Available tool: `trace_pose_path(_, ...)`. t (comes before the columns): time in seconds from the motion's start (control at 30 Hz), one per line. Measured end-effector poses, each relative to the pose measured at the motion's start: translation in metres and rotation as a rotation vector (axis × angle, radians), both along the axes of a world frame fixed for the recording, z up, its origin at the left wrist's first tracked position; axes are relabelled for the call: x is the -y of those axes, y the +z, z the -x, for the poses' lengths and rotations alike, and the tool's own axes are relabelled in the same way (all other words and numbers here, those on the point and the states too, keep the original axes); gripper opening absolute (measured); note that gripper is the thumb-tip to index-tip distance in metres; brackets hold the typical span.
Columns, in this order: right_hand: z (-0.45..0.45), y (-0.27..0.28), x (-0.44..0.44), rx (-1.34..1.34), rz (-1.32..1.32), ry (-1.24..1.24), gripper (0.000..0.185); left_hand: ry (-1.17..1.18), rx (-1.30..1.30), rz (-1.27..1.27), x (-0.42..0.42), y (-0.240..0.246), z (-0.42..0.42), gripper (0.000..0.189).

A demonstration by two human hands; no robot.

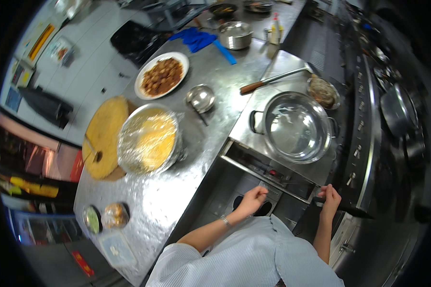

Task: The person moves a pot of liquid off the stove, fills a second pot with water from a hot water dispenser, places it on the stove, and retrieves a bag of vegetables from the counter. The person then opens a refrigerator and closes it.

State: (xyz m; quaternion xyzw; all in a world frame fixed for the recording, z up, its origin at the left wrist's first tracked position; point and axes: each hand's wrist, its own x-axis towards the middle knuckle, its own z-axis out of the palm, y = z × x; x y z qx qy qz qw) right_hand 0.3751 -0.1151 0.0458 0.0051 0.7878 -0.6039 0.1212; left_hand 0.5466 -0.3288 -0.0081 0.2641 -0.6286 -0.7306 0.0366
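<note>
My left hand [253, 201] hangs with curled fingers in front of my body, below the open drawer [251, 172] of the steel counter; I see nothing in it. At the drawer's right end, my right hand [330, 197] is bent with its fingertips close together beside a dark handle [319, 200]; whether it touches the handle is unclear. Beyond the drawer, a two-handled steel pot [297, 127] stands on the counter. It looks empty or holds clear liquid. Behind it lie a wooden-handled ladle or turner [273, 80] and a round dish [323, 93] with a brownish thing.
To the left, the steel table [201, 143] bears a film-covered bowl of yellow food [149, 140], a round chopping block [106, 138], a plate of brown food [162, 75], a small steel bowl [200, 98] and a blue cloth [194, 38]. A stove with knobs [351, 178] runs along the right.
</note>
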Motion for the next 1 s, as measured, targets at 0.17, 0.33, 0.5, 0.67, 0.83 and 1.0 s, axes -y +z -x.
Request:
trace_pose_path(0.17, -0.001, -0.01, 0.028, -0.244, -0.061, 0.293, 0.014, 0.098, -0.11, 0.137, -0.005, 0.014, 0.006, 0.009)
trace_pose_path(0.33, -0.01, -0.016, 0.062, -0.33, -0.136, 0.36, 0.028, 0.233, -0.07, 0.156, 0.002, 0.019, -0.015, 0.008)
trace_pose_path(0.5, -0.019, -0.012, 0.088, -0.191, -0.093, 0.451, 0.027, 0.365, 0.018, 0.124, -0.006, 0.008, -0.057, 0.008)
trace_pose_path(0.67, -0.04, -0.003, 0.121, -0.169, 0.013, 0.554, 0.018, 0.44, 0.076, 0.039, -0.02, -0.002, -0.089, 0.008)
trace_pose_path(0.83, -0.053, 0.005, 0.129, 0.113, 0.071, 0.574, 0.028, 0.399, 0.104, -0.093, -0.018, 0.001, -0.094, 0.01)
trace_pose_path(1.0, -0.061, -0.002, 0.128, -0.174, 0.175, 0.568, 0.047, 0.344, 0.024, -0.073, 0.001, -0.004, -0.08, 0.008)
